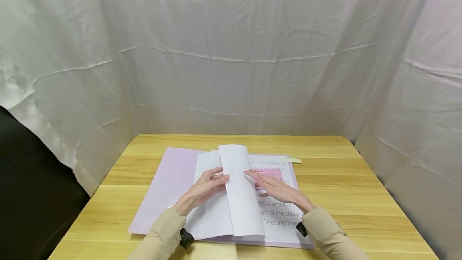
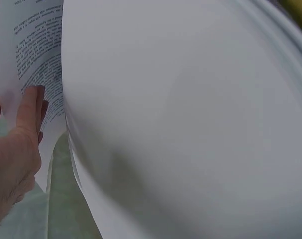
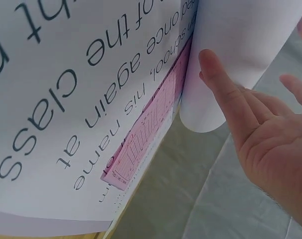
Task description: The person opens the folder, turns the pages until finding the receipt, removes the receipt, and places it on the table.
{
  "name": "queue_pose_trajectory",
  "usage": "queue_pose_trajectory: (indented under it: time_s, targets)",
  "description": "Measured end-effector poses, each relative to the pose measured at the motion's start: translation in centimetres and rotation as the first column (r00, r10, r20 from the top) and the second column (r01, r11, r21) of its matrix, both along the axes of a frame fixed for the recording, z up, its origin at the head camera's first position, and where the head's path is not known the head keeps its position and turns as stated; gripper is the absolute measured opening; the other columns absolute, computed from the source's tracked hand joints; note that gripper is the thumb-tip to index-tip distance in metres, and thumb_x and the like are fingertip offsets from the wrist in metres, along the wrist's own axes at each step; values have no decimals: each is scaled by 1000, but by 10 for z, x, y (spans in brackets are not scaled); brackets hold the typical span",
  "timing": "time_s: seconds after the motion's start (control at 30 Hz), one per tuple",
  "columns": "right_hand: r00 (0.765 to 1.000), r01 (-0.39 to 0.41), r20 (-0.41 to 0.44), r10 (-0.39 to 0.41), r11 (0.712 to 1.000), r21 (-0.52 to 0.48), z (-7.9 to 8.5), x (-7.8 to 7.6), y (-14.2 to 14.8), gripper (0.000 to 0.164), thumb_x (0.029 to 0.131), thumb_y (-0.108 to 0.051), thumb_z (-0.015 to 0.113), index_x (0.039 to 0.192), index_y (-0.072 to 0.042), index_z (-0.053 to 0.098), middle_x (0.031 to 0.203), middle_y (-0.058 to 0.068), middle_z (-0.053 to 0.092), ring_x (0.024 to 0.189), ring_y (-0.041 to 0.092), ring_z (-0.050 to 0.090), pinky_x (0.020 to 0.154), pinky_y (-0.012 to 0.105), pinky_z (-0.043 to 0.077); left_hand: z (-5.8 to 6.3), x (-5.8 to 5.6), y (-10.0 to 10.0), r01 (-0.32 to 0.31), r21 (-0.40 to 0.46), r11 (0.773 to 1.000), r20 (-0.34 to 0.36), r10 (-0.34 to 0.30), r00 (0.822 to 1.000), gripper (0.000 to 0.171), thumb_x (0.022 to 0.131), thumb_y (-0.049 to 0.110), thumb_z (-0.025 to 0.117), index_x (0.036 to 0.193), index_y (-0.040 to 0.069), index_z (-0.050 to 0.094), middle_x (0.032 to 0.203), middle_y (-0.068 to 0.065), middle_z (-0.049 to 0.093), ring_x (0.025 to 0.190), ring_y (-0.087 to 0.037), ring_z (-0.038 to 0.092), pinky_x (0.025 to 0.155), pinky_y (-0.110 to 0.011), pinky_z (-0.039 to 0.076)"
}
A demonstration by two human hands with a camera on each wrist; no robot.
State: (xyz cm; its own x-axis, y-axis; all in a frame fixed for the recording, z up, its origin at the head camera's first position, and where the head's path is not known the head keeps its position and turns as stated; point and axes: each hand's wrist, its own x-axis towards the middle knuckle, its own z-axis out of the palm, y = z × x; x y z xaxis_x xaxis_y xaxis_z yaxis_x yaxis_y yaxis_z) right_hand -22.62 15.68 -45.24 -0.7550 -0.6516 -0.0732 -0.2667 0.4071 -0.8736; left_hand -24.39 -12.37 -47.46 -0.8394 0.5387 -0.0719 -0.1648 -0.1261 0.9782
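Note:
A lilac folder (image 1: 177,175) lies spread on the table with white sheets in it. One white page (image 1: 238,204) stands curled up between the two hands in the head view. My left hand (image 1: 203,189) is at this page's left edge, its fingers extended; in the left wrist view these fingers touch or lie close to a printed page (image 2: 39,50). With straight fingers, my right hand (image 1: 276,187) touches the right side of the curled page. Below that hand lies a large-print sheet (image 1: 278,214), and on it a pink piece with line marks (image 3: 141,144), partly covered in the head view.
A pale yellow-green strip (image 1: 294,160) juts out past the folder's upper right corner. The wooden table (image 1: 353,196) runs around the folder. Grey cloth (image 1: 231,83) hangs behind and at the sides, and something black (image 1: 32,196) is at the lower left.

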Motion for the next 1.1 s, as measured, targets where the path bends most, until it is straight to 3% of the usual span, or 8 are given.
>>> queue_pose_trajectory:
  time_s: [0.2,0.43,0.57,0.67,0.87,1.1]
  targets:
    - [1000,0,-6,0,1000,10,0,1,0,56,112,-38,18,158,-8,30,167,27,12,144,56,32,99,59,54,0,2,0,-46,-36,998,10,46,999,58,100,4,58,150,-9,33,140,-26,58,109,-11,67,101,-32,57]
    - [999,22,-35,-21,999,30,0,0,5,58,112,-40,18,158,-7,31,167,25,17,144,53,36,106,62,49,-3,1,-5,-163,-124,979,25,167,986,72,94,1,65,153,-9,26,144,-36,50,112,-20,67,94,-31,59]
    - [995,60,-83,-58,998,18,-4,-7,15,54,111,-37,29,155,-7,38,163,22,31,144,49,39,113,65,40,-4,0,-9,-236,-168,957,34,245,969,77,91,1,69,154,-4,27,147,-38,44,111,-24,68,90,-31,60]
    - [985,110,-133,-109,994,2,-9,-15,25,49,108,-28,43,150,-3,44,156,23,43,138,47,48,112,65,41,-4,-1,-12,-281,-184,942,38,292,956,77,88,0,71,153,-1,30,147,-36,46,106,-22,69,86,-31,60]
    - [952,261,-152,-265,964,-41,-17,-31,47,48,100,-15,59,142,6,50,144,30,53,119,41,62,99,45,54,-4,-2,-18,-338,-268,902,0,350,937,80,85,1,74,152,4,31,144,-30,49,109,-28,66,87,-34,58]
    - [921,377,-111,-375,926,3,-25,-47,61,53,93,-14,69,139,6,52,137,30,57,111,33,60,90,31,50,-5,-6,-30,-379,-388,840,-82,379,922,87,82,3,77,154,4,28,143,-32,45,121,-42,58,94,-47,56]
